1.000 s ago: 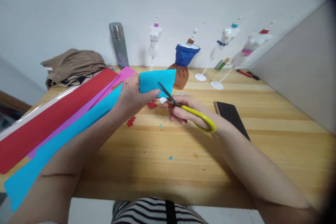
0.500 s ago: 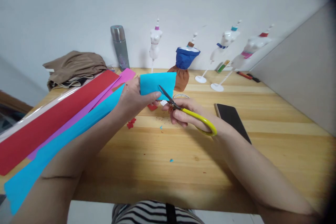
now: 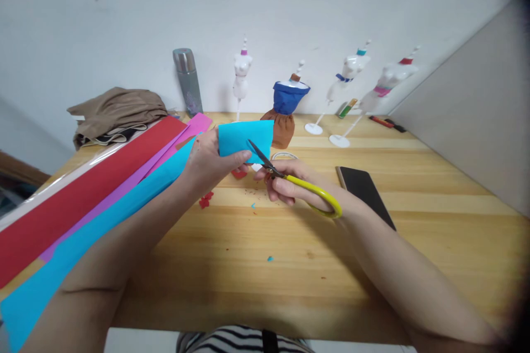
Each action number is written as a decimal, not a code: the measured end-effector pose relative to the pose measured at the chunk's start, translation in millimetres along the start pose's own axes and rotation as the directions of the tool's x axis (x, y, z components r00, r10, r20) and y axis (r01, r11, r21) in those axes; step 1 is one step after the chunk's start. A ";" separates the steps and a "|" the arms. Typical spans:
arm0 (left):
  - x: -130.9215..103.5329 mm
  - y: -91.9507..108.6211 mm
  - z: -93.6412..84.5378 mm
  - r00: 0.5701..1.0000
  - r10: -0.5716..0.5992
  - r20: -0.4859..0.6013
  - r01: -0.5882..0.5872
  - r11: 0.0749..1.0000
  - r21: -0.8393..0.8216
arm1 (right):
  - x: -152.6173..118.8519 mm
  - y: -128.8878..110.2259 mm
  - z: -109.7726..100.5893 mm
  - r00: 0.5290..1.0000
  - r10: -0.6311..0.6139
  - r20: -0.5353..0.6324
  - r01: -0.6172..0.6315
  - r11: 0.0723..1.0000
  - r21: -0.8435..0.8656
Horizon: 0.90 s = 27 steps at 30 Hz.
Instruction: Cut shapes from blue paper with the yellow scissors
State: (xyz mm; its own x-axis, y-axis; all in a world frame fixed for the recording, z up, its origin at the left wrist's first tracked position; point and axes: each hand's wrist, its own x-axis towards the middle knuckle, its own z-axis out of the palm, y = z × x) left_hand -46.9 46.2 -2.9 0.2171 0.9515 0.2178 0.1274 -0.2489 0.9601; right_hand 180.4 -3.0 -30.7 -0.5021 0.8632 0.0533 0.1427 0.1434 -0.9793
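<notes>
My left hand (image 3: 207, 161) pinches a bright blue sheet of crepe paper (image 3: 236, 138), with the thumb lying on its front near the lower edge. A long strip of the same blue (image 3: 103, 214) runs back from that hand, partly under my left forearm. In my right hand (image 3: 285, 182) is a pair of scissors (image 3: 318, 196) with yellow handles. Their dark blades are parted at the sheet's lower right edge, one blade in front of the paper. Small red paper flowers (image 3: 206, 199) and tiny blue and red scraps lie on the table below.
Red paper (image 3: 91, 190) and purple paper (image 3: 111, 198) lie at left, near a folded brown cloth (image 3: 120, 107). Behind stand a flask (image 3: 188, 85), several white mannequins (image 3: 242, 74), one dressed in a blue top (image 3: 290, 98) and brown skirt (image 3: 281, 129). A phone (image 3: 364, 196) lies at right.
The view has shifted a little, so the background sits slightly lower. Both hands keep nearly the same pose, with the scissors still at the blue crepe paper's edge.
</notes>
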 end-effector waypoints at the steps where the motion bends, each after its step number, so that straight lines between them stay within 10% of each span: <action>1: -0.6 1.0 0.0 1.000 -0.012 0.005 0.012 1.000 -0.002 | 0.5 -0.4 -0.2 1.000 0.001 0.009 -0.001 1.000 0.005; 27: 2.8 -7.8 -0.7 0.998 0.037 0.054 -0.036 0.999 -0.018 | 5.9 -3.7 -4.9 0.998 -0.053 0.017 0.055 0.991 -0.123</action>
State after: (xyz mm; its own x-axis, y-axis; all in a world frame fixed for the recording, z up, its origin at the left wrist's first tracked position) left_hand -48.0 51.0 -9.7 0.2737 0.9306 0.2430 0.1023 -0.2794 0.9547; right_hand 181.1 3.9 -25.8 -0.5236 0.8458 0.1022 0.2185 0.2493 -0.9435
